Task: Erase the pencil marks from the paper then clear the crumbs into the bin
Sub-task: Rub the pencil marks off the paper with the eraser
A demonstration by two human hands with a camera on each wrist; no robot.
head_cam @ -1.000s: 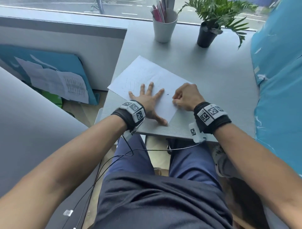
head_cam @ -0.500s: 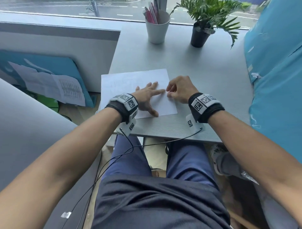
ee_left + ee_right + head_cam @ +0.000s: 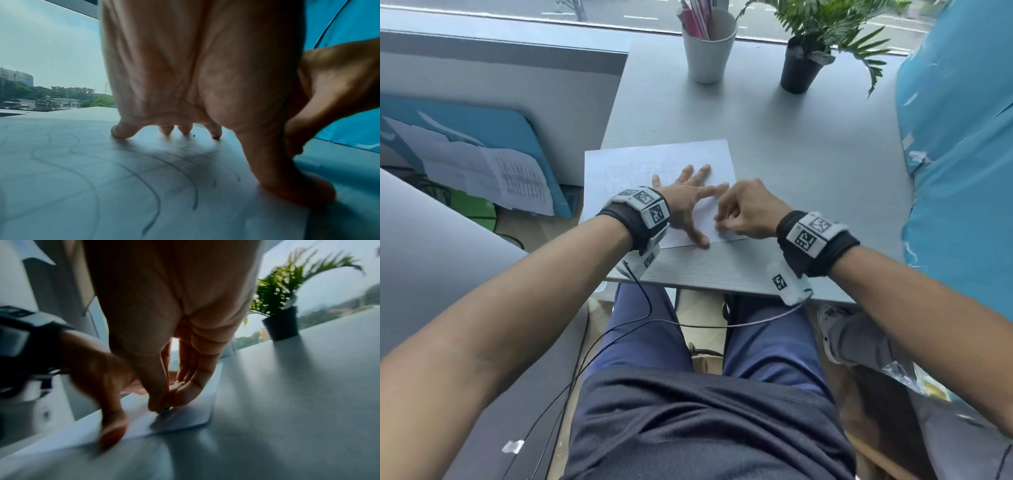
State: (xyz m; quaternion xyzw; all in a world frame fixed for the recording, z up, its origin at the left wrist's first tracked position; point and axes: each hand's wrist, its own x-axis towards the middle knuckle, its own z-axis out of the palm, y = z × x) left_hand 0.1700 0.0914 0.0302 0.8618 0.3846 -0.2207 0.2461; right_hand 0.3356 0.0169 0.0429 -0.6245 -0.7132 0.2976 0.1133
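Now the right hand [image 3: 748, 209], its grip pinching a small eraser [image 3: 164, 410], has dropped nearer the paper [image 3: 626, 164] edge.

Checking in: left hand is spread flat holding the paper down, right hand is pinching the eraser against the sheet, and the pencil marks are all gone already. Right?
Not quite. The left hand does press the paper flat and the right hand pinches a small eraser against it, but the pencil marks are not gone: the left wrist view shows curved lines across the sheet.

Paper [image 3: 619, 164] lies near the desk's [image 3: 808, 164] front edge (cup [image 3: 708, 51] and plant [image 3: 803, 65] behind).
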